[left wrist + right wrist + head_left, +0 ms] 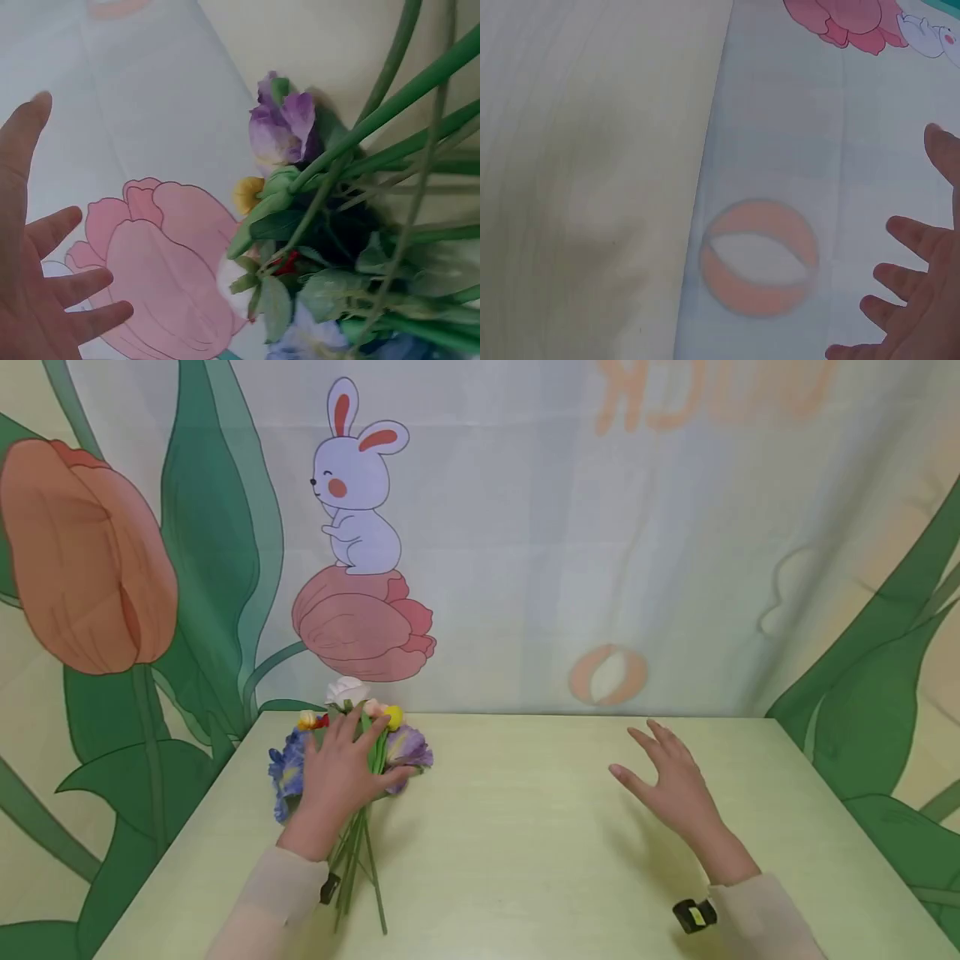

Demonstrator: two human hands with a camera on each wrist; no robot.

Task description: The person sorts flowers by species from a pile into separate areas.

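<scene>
A bunch of artificial flowers [378, 752] lies on the left part of the table, its green stems [363, 860] toward the near edge. Among the heads are a purple flower [283, 127], a small yellow bloom [247, 195], a white rose [347, 691] and blue flowers [287, 772]. My left hand [341, 768] hovers over the bunch with spread fingers; the left wrist view shows it apart from the flowers, holding nothing. Over the right part of the table my right hand [675, 777] is raised, fingers apart and nothing in them.
The pale table [510, 843] ends at the back against a hanging printed cloth [510, 568] with a rabbit, tulips and leaves. Black bands [694, 915] sit at both wrists. Shadows of the right hand fall on the tabletop.
</scene>
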